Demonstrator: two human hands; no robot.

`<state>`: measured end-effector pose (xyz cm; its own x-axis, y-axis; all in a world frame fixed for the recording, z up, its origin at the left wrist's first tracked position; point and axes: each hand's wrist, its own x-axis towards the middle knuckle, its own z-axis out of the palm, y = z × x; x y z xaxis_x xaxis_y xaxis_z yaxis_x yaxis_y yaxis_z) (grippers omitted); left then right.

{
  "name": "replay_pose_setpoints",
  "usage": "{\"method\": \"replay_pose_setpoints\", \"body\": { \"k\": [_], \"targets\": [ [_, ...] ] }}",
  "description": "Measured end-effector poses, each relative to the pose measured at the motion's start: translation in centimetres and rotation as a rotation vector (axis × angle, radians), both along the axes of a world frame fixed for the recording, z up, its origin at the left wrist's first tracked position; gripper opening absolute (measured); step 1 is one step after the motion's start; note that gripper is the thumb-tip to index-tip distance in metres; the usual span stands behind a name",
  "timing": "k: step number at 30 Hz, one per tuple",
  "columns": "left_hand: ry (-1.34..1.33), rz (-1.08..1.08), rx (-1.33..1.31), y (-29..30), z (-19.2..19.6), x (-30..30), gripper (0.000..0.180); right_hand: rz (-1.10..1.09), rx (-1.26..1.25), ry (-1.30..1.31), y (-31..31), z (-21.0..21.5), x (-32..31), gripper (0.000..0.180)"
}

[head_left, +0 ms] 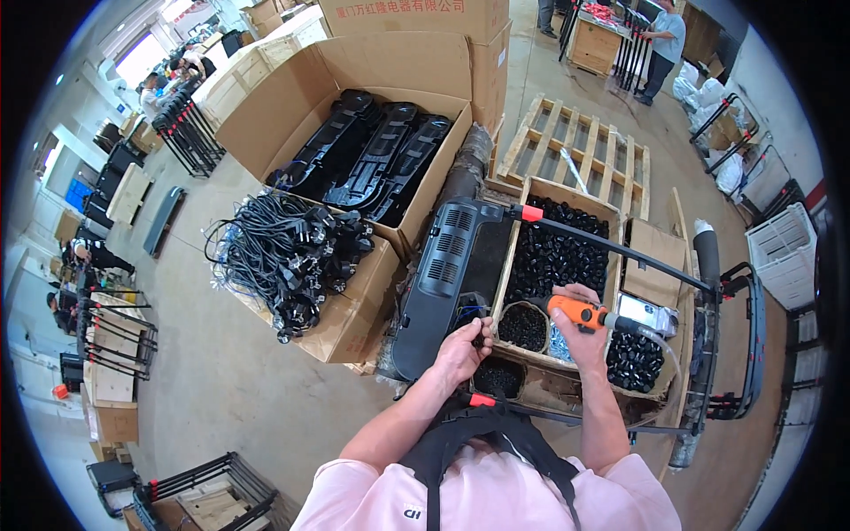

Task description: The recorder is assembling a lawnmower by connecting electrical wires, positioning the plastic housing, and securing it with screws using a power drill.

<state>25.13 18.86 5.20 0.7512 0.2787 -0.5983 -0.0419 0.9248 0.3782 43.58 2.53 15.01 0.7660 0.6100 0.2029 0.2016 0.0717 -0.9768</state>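
Note:
My right hand (580, 329) is wrapped round an orange pneumatic screwdriver (577, 312), its hose trailing to the right. The tool's tip points left, above a bin of small black screws (522, 327). My left hand (463, 351) has thumb and fingers pinched together at the right edge of a long black plastic housing (445, 257); whatever small piece they hold cannot be made out. Blue wires show in an opening just above those fingertips. A black tubular frame (620, 250) with red joints reaches right from the housing, across the parts bins.
Beside the housing, black power cords with plugs (297, 248) are heaped on a carton. Behind them, a large open carton (398, 62) holds several black housings. Black caps (562, 257) fill a wooden bin. A wooden pallet (580, 150) lies beyond; other people work farther off.

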Motion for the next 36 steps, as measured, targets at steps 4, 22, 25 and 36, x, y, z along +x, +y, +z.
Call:
{"method": "replay_pose_setpoints", "body": {
  "k": [4,22,25,36],
  "targets": [
    [-0.074,0.037,-0.092,1.3,-0.2,0.0,0.03,0.074,0.008,0.101,1.8,3.6,-4.0,0.055],
    [-0.27,0.04,-0.268,7.3,-0.9,-2.8,0.026,0.074,-0.04,0.115,8.6,1.6,-9.3,0.05],
    [-0.311,0.028,-0.291,8.3,-0.7,-3.2,0.028,0.05,-0.055,0.13,9.7,1.8,-9.6,0.051],
    [-0.395,0.124,-0.33,12.4,0.1,-0.2,0.036,0.047,-0.094,0.069,17.1,3.0,-8.0,0.051]
  ]
}}
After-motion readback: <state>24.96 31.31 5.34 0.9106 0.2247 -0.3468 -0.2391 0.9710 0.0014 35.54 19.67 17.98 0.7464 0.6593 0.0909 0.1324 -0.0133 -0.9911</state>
